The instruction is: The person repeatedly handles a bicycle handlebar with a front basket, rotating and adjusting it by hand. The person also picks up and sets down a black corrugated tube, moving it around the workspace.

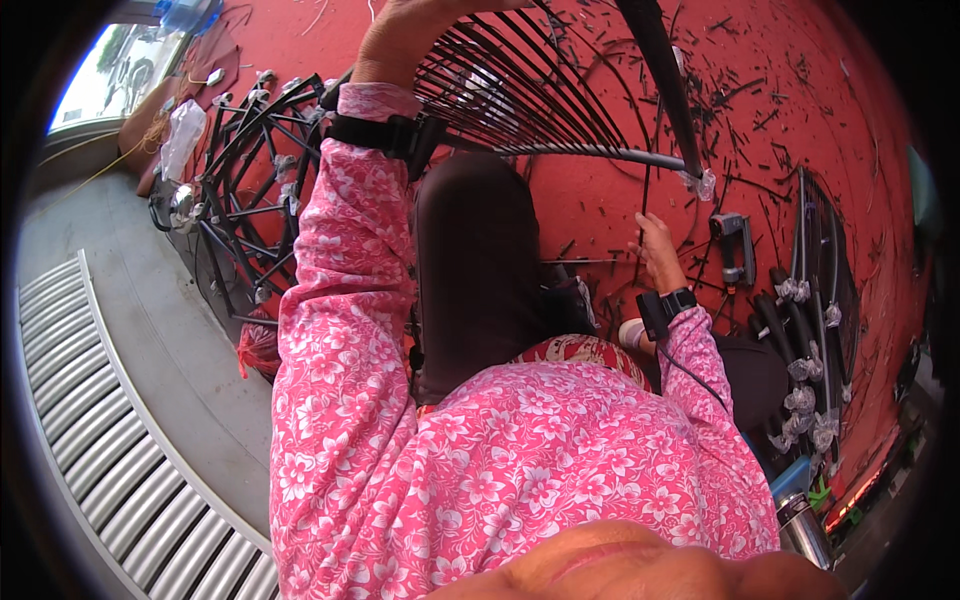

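Your left hand (400, 40) is clenched on the rim of the fan-shaped black woven-strand frame (520, 90), raised above your knee. Your right hand (655, 250) hangs loosely open, fingers down toward thin black strands (600, 262) on the red floor (600, 200), below the frame's grey curved rail (600, 152).

Sleeves (340, 330): pink with white flower print. Floor mat (860, 150): red, strewn with black offcuts. Wire frame (520, 90): black rods, grey rim. Wrist straps (375, 132): black. Grating (90, 420): pale grey ribs.
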Tool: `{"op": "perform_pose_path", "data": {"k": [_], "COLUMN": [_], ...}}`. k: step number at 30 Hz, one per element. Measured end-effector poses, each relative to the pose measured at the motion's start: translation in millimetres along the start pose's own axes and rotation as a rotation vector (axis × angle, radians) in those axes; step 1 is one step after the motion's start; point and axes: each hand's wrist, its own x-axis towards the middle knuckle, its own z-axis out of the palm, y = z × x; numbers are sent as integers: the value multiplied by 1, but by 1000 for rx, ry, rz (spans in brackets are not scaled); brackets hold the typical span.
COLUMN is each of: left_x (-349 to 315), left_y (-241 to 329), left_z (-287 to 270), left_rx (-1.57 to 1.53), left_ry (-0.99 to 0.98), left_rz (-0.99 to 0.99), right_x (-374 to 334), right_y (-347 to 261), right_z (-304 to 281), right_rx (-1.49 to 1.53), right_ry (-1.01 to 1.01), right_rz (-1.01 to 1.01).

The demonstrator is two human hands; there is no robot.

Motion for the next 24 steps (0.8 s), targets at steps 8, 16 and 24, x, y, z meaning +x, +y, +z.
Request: {"op": "perform_pose_path", "data": {"k": [8, 16, 24], "left_x": [-16, -19, 30], "left_y": [-19, -34, -5], "left_z": [-1, 18, 11], "left_rx": [69, 175, -64], "left_ry": [45, -40, 93], "left_rz": [-19, 46, 10], "right_x": [38, 95, 5], "right_y": [-4, -52, -116], "right_z": [-2, 6, -82], "right_rx": [61, 763, 331], "right_ry": [44, -149, 127], "right_rz": [-332, -133, -700]}}
